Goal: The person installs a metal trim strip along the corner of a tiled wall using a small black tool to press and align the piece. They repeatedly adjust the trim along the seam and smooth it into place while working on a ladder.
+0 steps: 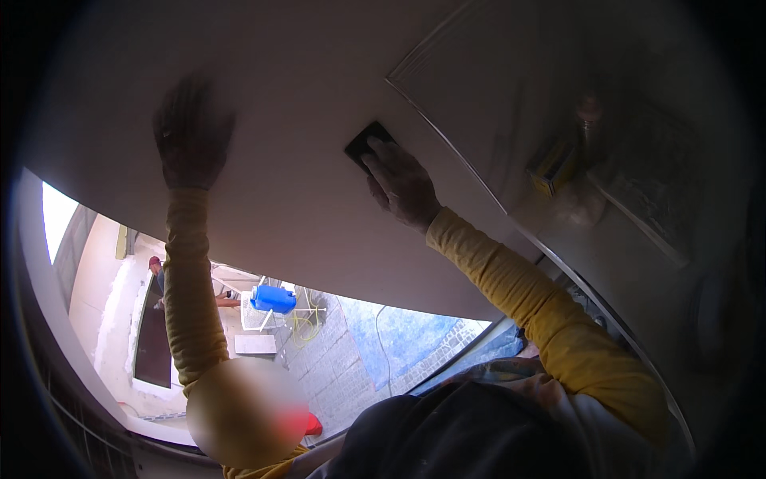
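The black block (pixel 358 145), set against the pale panel (pixel 287 215) left of the raised trim (pixel 456 150), seemed the likeliest source of trouble: lopsided finger pressure could have tipped it and dug a corner in, while a slip to the right could have knocked it into the trim. The dim light would have made such a mark easy to miss. The right hand (pixel 403 185) had its grip closed over the block, fingers lying across it, thumb bent in below them. The left hand (pixel 191 136) appeared laid flat on the panel, grip loosely spread and holding nothing visible, though shadow and blur hid its fingertips. Past the trim showed a dim yellow box (pixel 550 166); farther off, a blue container (pixel 273 299) stood above the paving (pixel 339 359), near a co-worker in a red cap (pixel 154 262).
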A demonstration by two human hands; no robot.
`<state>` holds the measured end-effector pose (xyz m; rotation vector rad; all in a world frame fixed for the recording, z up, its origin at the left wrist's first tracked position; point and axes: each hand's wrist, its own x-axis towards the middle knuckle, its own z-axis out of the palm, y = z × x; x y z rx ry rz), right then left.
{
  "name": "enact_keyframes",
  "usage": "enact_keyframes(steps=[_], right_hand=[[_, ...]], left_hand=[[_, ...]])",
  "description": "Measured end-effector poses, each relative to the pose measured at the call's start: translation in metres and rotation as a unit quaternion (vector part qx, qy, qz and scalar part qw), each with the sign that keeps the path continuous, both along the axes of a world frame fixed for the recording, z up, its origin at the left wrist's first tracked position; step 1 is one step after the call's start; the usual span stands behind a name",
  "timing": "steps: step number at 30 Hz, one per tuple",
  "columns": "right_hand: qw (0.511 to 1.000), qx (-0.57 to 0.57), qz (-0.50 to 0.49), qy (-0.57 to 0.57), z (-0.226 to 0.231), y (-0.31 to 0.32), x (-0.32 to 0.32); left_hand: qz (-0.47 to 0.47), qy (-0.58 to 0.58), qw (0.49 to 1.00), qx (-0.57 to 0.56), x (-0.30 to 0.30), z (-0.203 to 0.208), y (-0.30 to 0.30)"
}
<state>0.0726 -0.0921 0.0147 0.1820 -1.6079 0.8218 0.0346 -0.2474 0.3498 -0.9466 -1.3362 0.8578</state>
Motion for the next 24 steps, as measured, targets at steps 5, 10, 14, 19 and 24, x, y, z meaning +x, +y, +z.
enact_keyframes(steps=[5, 10, 14, 19, 24], right_hand=[[0.997, -0.071, -0.009, 0.025, -0.011, 0.011, -0.006], [0.998, -0.054, -0.020, 0.016, -0.012, 0.014, -0.012], [0.997, -0.034, -0.012, 0.070, -0.026, 0.021, -0.018], [0.987, -0.065, -0.031, 0.145, -0.012, 0.028, -0.036], [0.985, -0.055, -0.130, 0.103, 0.049, 0.037, -0.052]], left_hand=[[-0.041, -0.007, 0.998, -0.055, -0.005, 0.005, -0.004], [-0.042, 0.044, 0.996, -0.064, -0.015, 0.000, -0.002], [-0.046, 0.080, 0.993, -0.079, -0.015, 0.000, -0.004], [-0.070, 0.048, 0.992, -0.094, -0.020, 0.005, 0.004], [-0.079, 0.011, 0.988, -0.132, -0.021, 0.004, 0.003]])
